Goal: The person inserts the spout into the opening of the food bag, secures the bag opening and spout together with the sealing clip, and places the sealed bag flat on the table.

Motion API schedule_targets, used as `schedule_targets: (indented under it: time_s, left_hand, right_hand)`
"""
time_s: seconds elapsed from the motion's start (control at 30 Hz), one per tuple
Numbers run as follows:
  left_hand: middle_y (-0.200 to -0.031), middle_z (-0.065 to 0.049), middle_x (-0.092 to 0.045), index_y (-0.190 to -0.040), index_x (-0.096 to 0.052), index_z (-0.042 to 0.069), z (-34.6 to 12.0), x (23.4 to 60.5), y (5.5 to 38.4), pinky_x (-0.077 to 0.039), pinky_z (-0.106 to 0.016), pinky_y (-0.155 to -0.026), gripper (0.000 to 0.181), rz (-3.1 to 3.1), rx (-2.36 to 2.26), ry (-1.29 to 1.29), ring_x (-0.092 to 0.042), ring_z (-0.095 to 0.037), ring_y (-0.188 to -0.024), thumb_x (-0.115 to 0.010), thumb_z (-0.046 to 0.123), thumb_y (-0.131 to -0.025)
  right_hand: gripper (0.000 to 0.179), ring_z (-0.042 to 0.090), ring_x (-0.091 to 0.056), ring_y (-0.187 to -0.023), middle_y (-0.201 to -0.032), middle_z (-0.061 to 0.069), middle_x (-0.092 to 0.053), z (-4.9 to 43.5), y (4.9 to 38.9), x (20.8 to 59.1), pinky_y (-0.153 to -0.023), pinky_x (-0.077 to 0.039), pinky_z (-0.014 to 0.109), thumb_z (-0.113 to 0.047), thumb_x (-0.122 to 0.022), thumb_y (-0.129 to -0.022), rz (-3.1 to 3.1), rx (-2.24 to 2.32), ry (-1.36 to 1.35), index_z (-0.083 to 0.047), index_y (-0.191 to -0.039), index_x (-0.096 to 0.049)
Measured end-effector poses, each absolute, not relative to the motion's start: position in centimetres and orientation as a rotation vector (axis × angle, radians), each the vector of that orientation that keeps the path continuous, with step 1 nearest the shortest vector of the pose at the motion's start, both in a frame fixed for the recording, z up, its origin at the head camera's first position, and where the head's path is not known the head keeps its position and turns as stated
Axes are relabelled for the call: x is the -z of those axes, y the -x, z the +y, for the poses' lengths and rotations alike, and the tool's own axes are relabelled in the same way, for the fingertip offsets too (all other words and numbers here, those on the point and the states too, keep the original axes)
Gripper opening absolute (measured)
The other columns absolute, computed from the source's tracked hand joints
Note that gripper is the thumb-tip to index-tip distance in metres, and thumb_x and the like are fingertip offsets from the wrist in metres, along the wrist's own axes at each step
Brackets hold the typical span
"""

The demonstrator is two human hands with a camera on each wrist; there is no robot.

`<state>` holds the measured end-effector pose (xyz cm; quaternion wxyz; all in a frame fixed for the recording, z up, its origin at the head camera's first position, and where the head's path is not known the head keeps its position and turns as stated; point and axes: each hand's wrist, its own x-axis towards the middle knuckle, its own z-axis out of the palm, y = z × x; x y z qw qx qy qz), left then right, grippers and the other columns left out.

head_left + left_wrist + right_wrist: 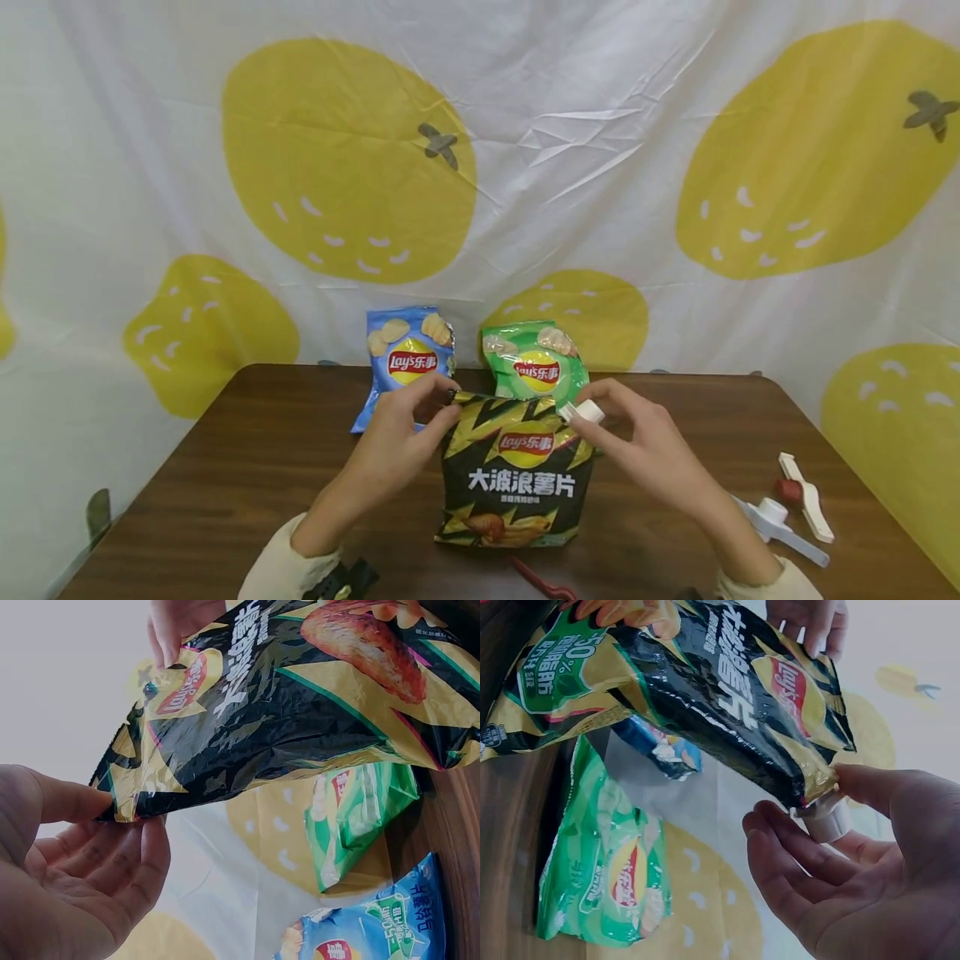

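A black and gold Lay's chip bag [517, 510] stands upright on the dark wooden table [300, 483]. My left hand [393, 442] pinches its top left corner; in the left wrist view the thumb lies on the front and the fingers behind. At the opposite top corner, my right hand [648, 437] pinches a white bag clip [588, 412] with a round cap. The right wrist view shows that clip's cap [829, 822] right at the bag's corner, between thumb and fingers. The fingers partly hide the clip's body.
Behind stand a blue chip bag [386, 342] and a green chip bag [558, 379], in front of a lemon-print cloth [540, 150]. On the right lie a white clip with a red cap [789, 491] and a pale clip [798, 543]. Something red and slender [543, 587] lies at the near edge.
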<state>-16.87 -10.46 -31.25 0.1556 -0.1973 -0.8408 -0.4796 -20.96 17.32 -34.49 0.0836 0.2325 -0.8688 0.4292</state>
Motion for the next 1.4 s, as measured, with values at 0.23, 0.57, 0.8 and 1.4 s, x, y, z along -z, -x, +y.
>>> schedule_targets:
  time_s: [0.23, 0.57, 0.8, 1.4]
  left_hand:
    - [-0.091, 0.004, -0.061, -0.094, -0.059, 0.018, -11.2, 33.0, 18.2, -0.050, -0.025, -0.070, 0.010, -2.402, 1.342, 0.575, -0.059, -0.004, -0.080, -0.059, 0.014, -0.086]
    - [-0.091, 0.006, -0.062, -0.094, -0.059, 0.020, -11.2, 33.0, 17.9, -0.049, -0.025, -0.068, 0.010, -2.396, 1.300, 0.567, -0.059, -0.003, -0.081, -0.061, 0.015, -0.085]
    - [-0.088, 0.006, -0.062, -0.094, -0.059, 0.020, -11.1, 32.8, 17.9, -0.050, -0.026, -0.062, 0.010, -2.396, 1.301, 0.540, -0.058, -0.004, -0.076, -0.060, 0.014, -0.085]
    - [-0.088, 0.006, -0.062, -0.093, -0.059, 0.018, -11.1, 32.7, 18.0, -0.051, -0.024, -0.060, 0.010, -2.379, 1.272, 0.529, -0.059, -0.004, -0.078, -0.059, 0.012, -0.085]
  right_hand:
    - [0.019, 0.007, -0.060, -0.066, -0.073, -0.014, -0.064, 17.2, 21.5, 35.2, -0.057, -0.048, 0.027, -0.046, -0.059, -0.081, -2.591, -1.278, -0.679, -0.033, -0.095, -0.056]
    - [0.026, 0.011, -0.054, -0.052, -0.061, -0.011, -0.060, 17.2, 21.1, 34.9, -0.050, -0.044, 0.028, -0.052, -0.060, -0.077, -2.705, -1.265, -0.609, -0.037, -0.098, -0.058]
    - [0.024, 0.004, -0.052, -0.058, -0.070, -0.016, -0.061, 17.0, 20.7, 34.7, -0.054, -0.043, 0.024, -0.048, -0.053, -0.084, -2.648, -1.119, -0.708, -0.040, -0.106, -0.060]
    - [0.026, 0.008, -0.060, -0.079, -0.096, -0.013, -0.062, 17.8, 20.6, 34.1, -0.069, -0.049, 0.025, -0.032, -0.057, -0.087, -2.617, -1.260, -0.999, -0.032, -0.113, -0.056]
